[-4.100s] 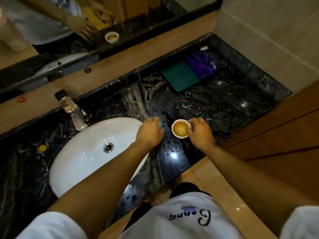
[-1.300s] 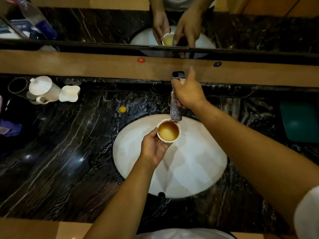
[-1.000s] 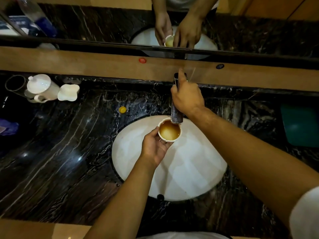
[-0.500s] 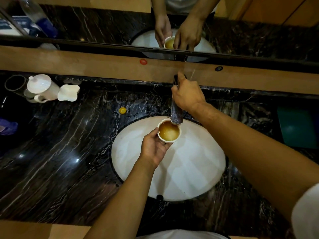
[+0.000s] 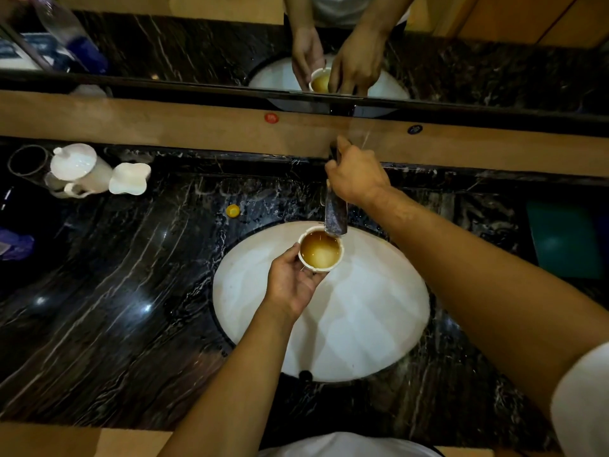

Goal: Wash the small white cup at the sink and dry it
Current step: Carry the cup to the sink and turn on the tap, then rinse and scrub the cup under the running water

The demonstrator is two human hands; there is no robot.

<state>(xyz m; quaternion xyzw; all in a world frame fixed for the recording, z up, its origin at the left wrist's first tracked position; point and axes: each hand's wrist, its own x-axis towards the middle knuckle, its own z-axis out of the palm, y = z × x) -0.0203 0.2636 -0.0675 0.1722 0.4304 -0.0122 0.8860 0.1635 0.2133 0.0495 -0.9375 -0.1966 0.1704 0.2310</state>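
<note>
Little has been shifted since half a second ago: the small white cup (image 5: 320, 248), filled with amber liquid, is kept under the spout of the chrome tap (image 5: 335, 215), above the white oval basin (image 5: 362, 311). The left hand (image 5: 290, 285) has its grip clamped on the cup from below and the near side. The right hand (image 5: 357, 176) is closed over the top of the tap, hiding the handle. No writing can be read; a red round sticker (image 5: 271, 118) and a dark round one (image 5: 414, 129) on the wooden ledge are too small to make out. On the black veined marble counter (image 5: 115, 291), well left of the basin, a white lidded teapot (image 5: 79, 169) and a white wavy dish (image 5: 129, 178) are set just beside each other; a yellow cap (image 5: 233, 211) lies nearer the basin. A teal cloth (image 5: 565, 240) is seen far right.
</note>
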